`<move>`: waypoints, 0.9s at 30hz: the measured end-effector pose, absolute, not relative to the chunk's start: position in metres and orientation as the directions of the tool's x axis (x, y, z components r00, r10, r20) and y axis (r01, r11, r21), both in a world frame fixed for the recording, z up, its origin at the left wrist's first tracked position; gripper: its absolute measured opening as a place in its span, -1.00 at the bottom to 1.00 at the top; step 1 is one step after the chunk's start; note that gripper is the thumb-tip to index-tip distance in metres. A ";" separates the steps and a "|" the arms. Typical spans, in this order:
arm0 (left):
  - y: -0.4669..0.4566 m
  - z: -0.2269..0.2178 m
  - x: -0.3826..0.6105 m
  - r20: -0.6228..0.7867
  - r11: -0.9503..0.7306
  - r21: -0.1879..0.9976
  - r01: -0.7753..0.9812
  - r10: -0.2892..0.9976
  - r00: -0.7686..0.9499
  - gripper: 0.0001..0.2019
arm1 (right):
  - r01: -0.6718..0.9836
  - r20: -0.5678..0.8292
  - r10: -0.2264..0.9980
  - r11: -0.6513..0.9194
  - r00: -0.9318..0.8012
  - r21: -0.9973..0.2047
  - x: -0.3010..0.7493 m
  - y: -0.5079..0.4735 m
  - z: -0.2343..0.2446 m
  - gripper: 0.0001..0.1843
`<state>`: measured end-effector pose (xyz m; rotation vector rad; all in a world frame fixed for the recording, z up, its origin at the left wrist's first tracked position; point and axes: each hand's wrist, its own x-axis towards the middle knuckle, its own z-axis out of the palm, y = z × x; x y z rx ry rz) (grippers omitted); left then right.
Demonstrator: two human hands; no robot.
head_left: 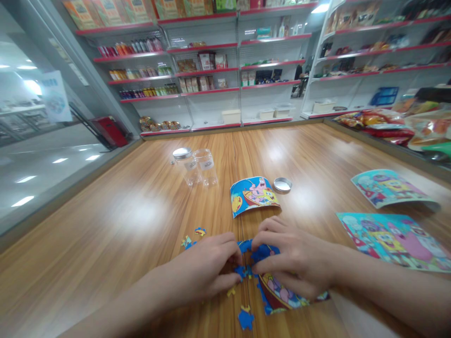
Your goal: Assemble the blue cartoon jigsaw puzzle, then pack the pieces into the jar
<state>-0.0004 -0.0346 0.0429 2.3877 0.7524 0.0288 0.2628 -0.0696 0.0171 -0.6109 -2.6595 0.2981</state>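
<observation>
A partly joined jigsaw puzzle [278, 291] lies on the wooden table in front of me, its picture showing a boat and cartoon figures on blue. My right hand [296, 256] rests over its upper part, fingers apart and bent, fingertips touching the pieces. At the puzzle's left edge, my left hand [214, 263] has its thumb and fingers closed around a small blue puzzle piece [241, 272], partly hidden by the fingers. Loose pieces lie about: a blue one [245, 319] nearer me, a yellow one [231, 291] below my left thumb, and several beyond that hand.
A curled picture sheet [255, 195] stands beyond the puzzle, beside a metal lid [283, 184]. Two clear jars, one lidded [186, 164] and one uncovered [206, 166], stand farther left. Two cartoon sheets [394, 188] [398, 241] lie at right. Shelves line the back.
</observation>
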 end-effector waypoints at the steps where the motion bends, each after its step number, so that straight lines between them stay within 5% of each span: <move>1: -0.035 0.043 0.000 -0.159 -0.645 0.571 0.508 0.520 0.839 -0.87 | 0.373 0.330 0.459 0.881 -0.825 -0.292 0.263 -0.069 0.017 -0.63; 27: -0.033 0.052 0.001 -0.127 -0.724 0.503 0.473 0.479 0.869 -0.88 | 0.393 0.294 0.487 0.860 -0.822 -0.326 0.263 -0.070 0.021 -0.62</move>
